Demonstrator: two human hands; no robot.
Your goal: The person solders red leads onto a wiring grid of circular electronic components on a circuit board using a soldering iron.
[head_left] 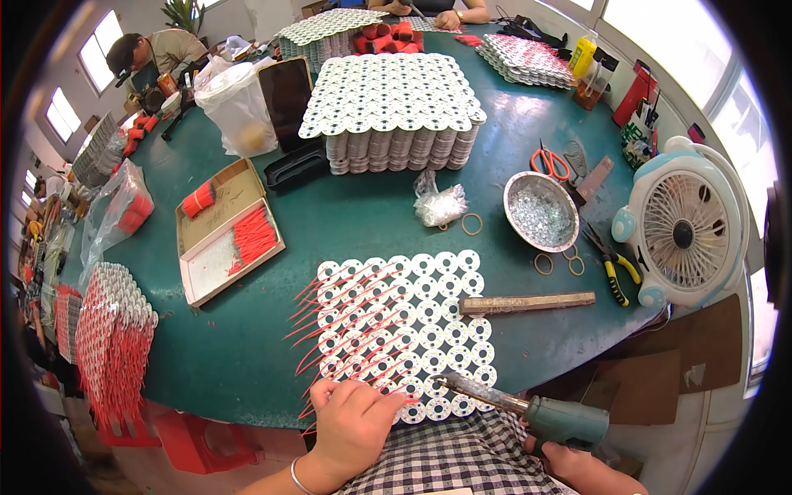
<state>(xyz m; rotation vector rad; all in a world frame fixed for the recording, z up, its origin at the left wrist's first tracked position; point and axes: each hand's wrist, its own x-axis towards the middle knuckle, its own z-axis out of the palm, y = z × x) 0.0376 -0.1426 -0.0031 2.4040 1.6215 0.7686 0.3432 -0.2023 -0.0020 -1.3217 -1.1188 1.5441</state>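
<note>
Left hand (356, 422) and right hand (557, 462) at a sheet of joined round white circuit boards (419, 310) just ahead.
The right grips a green, metal-barrelled soldering gun (569, 423), tip angled left, probably to reach beside the left fingertips. The left fingers bunch together; whether they pinch a thin red wire (411, 401), I cannot tell. Beyond the right hand, a flat brown strip (528, 304) overlaps the sheet, perhaps weighting it.
</note>
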